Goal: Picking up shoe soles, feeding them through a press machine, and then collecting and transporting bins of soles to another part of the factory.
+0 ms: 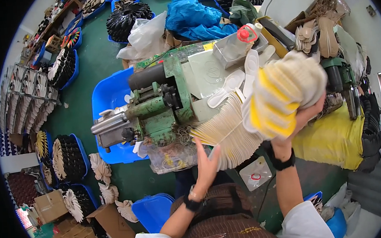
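Observation:
My right hand (310, 113) is wrapped round the underside and side of a thick bundle of white and yellow insoles (285, 90), raised over the bench's right end and blurred; most of its fingers are hidden. A long fanned row of cream insoles (233, 136) runs left from beneath that bundle, standing on edge. At the row's near left end is my left hand (207, 160), its fingers stretched out and thumb apart, against the insoles' edges. Loose white insoles (228, 87) lie on the bench beyond the row.
A green machine with metal rollers (155, 117) stands left of the row, with a blue tub (109, 93) behind it. Farther back are a clear bottle with a red cap (244, 38) and a blue plastic bag (196, 14). Yellow sheeting (329, 140) drapes at right; blue stools or bins (155, 212) sit below.

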`<state>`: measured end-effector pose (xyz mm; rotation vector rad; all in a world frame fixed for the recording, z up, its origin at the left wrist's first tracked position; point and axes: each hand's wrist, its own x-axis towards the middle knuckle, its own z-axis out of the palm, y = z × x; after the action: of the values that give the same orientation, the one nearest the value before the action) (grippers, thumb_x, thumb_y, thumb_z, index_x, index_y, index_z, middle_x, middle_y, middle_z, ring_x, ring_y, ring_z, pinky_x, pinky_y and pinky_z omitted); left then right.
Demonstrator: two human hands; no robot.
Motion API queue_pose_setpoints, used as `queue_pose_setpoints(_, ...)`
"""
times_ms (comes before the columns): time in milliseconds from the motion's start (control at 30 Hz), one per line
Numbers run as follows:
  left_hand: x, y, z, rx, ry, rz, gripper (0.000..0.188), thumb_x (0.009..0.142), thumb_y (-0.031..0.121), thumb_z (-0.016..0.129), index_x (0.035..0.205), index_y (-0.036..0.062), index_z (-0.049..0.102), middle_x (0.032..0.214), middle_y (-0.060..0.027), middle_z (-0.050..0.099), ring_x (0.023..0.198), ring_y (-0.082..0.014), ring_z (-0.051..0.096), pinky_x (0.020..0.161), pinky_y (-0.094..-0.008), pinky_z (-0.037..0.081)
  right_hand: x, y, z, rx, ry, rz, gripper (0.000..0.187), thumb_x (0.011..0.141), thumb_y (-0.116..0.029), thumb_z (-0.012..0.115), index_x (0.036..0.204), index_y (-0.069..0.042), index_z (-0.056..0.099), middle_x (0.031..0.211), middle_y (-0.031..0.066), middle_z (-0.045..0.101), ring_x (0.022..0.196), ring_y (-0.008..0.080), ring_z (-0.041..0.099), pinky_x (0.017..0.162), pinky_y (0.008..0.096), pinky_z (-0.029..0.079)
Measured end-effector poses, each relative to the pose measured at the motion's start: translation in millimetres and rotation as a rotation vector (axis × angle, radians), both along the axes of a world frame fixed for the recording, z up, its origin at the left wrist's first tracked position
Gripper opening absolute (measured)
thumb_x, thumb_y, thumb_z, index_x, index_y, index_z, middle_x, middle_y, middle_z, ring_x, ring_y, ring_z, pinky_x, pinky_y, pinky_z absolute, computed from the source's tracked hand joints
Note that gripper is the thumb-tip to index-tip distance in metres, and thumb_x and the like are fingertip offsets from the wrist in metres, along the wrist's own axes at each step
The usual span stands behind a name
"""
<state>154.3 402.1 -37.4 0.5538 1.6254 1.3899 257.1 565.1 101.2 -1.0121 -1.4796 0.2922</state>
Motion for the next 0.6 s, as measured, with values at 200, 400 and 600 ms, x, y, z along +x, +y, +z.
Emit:
queue_pose_setpoints(200, -41, -62, 132, 0.314, 0.215, -0.163, 0.104, 0.062, 0.032, 0.087, 0.138, -0.0039, 0.027, 0.142, -0.0174, 0.031, 0.135, -0.0281, 0.025, 0.111, -0.0397, 0.017, -73, -148, 15, -0.236, -0.195, 0.41, 0.094, 0.07, -0.014, 0.076, 0.139, 0.009, 0.016, 0.132, 0.0307, 0.036, 0.121, 0.0433, 0.04, 0.102, 0.0464, 0.033)
queue_pose_setpoints(400, -160, -128, 129, 0.405, -0.157, 0.126, 0.107, 0.054, 0.041, 0.089, 0.135, 0.0001, 0.033, 0.132, -0.0114, 0.045, 0.121, -0.0223, 0.046, 0.102, -0.0381, 0.037, -132, -205, 50, -0.125, -0.429, 0.808, 0.081, 0.061, -0.007, 0.078, 0.131, 0.004, 0.039, 0.136, 0.0278, 0.037, 0.122, 0.0464, 0.041, 0.1, 0.0489, 0.037)
queue_pose_setpoints(600, -248, -198, 113, 0.526, -0.389, 0.177, 0.109, 0.053, 0.049, 0.086, 0.137, 0.0043, 0.032, 0.132, -0.0086, 0.047, 0.12, -0.0211, 0.047, 0.1, -0.0381, 0.04, -221, -267, 40, -0.403, -0.144, 0.925, 0.081, 0.063, -0.007, 0.083, 0.13, 0.004, 0.039, 0.127, 0.0231, 0.047, 0.115, 0.0333, 0.052, 0.093, 0.0397, 0.044)
